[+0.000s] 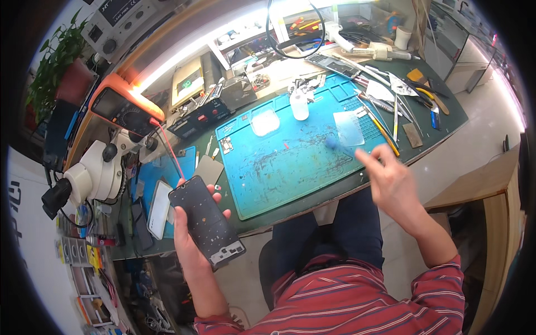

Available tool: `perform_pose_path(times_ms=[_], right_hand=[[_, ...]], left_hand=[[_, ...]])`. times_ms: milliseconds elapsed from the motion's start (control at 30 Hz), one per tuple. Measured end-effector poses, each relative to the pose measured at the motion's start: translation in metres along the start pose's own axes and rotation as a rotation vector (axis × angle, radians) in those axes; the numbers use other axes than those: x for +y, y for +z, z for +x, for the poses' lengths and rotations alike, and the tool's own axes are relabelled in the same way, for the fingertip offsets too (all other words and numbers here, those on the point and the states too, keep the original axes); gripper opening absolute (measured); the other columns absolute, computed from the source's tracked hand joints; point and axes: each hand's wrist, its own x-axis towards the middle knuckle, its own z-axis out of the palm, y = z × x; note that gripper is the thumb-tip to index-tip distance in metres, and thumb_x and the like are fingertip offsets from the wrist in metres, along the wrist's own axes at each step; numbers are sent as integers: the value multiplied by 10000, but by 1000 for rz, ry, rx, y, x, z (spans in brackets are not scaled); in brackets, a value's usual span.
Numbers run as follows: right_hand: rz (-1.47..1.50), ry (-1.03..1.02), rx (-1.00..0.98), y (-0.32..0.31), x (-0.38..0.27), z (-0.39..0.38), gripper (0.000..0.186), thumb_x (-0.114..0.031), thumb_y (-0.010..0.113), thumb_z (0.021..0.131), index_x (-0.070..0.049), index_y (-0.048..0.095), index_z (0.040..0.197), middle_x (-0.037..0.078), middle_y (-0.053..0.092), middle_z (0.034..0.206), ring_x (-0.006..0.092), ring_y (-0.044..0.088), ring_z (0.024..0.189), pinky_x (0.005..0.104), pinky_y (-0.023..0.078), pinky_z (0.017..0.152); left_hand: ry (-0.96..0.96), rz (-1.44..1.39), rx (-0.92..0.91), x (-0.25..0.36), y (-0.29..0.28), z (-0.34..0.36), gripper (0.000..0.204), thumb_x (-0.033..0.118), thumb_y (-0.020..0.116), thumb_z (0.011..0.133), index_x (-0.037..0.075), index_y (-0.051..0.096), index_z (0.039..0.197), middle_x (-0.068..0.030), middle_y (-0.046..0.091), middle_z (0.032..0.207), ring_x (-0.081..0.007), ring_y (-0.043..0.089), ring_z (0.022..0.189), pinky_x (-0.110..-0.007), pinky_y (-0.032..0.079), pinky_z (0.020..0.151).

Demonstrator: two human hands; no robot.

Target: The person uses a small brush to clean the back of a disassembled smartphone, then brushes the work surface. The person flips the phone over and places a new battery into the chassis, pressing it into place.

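Phone (207,223) is up in the left hand (188,245), tilted, just off the near edge of the tabletop (455,111). That grip is closed around its long sides, thumb on one edge, fingers round the other, which probably leaves the flat side uncovered and easy to look at. Right hand (391,187) hangs by the right end of the blue mat (268,190), fingers curled, but it's smeared with motion. There's a round blue blur (331,143) past the fingertips, and honestly I can't tell whether it's pinching that or nothing. I'd guess the mat is there to spare the surface, and the slim tools (384,134) lie on the right for easy reach.

Looks-wise, the phone's a dark slab with rounded corners, dotted with pale specks, plus a silvery, patchy strip at the low end. Mat seems rubbery, badly scuffed, with moulded compartments. On it: a cloudy plastic bottle (300,107), a thin translucent sheet (349,128) and a shallow whitish dish (265,121).
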Motion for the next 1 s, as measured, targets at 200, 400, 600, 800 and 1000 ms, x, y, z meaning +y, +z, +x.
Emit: perform_pose_path(times_ms=[200,400,600,800,1000], right_hand=[[384,59,58,-21,8,-28,417,42,664,998,-86,750,1385,95,632,1042,262,673,870,345,548,762],[234,151,163,1,22,1,212,-135,828,940,-9,740,1086,117,648,946,273,673,820,390,541,719],[-16,27,100,31,28,40,186,-172,830,943,-17,734,983,135,682,920,340,693,820,438,549,726],[-208,-108,5,30,30,49,215,-198,756,1001,-16,647,972,167,665,951,390,712,836,493,571,723],[-215,-99,-1,40,27,68,224,-185,735,1019,-27,626,1134,173,657,1069,417,696,863,497,572,770]], left_hand=[[-9,-40,-8,4,-15,-3,589,444,429,1200,218,319,1733,-263,554,1573,-351,687,1329,-590,668,967],[-44,-78,-60,-1,-20,-2,585,447,425,1202,225,316,1732,-259,540,1590,-367,672,1357,-618,657,981],[-68,-55,-26,-4,-23,-6,602,480,445,1188,245,307,1725,-262,546,1572,-348,677,1336,-585,668,979],[-66,-42,-17,-9,-34,-6,607,488,454,1184,246,303,1720,-268,560,1550,-346,684,1318,-569,675,972],[-77,-44,-15,-10,-38,-6,636,490,474,1177,222,294,1725,-281,564,1537,-367,686,1311,-569,675,967]])
